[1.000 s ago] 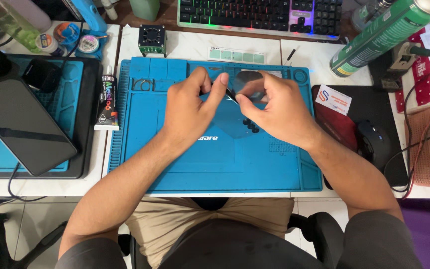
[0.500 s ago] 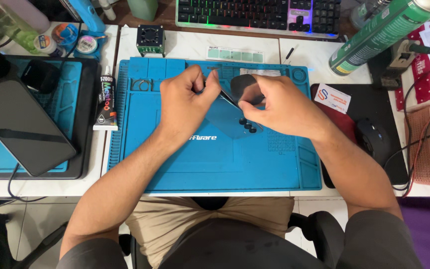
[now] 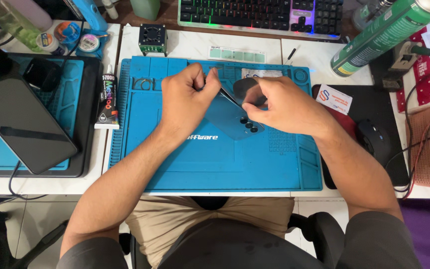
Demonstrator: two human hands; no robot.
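Holding a blue phone back cover (image 3: pixel 230 119) over the blue mat (image 3: pixel 215 164), the left hand (image 3: pixel 185 99) pinches its top edge while the right hand (image 3: pixel 284 107) grips its right side.

Green spray can (image 3: pixel 387 34), black glue tube (image 3: pixel 108 99)

A phone repair workshop: a blue silicone repair mat with moulded parts compartments (image 3: pixel 175 164) covers the white bench (image 3: pixel 200 47). At left lie a black tube of adhesive (image 3: pixel 108 98) and a dark phone on a second blue mat (image 3: pixel 18 124); far right, a green spray can (image 3: pixel 389 32).
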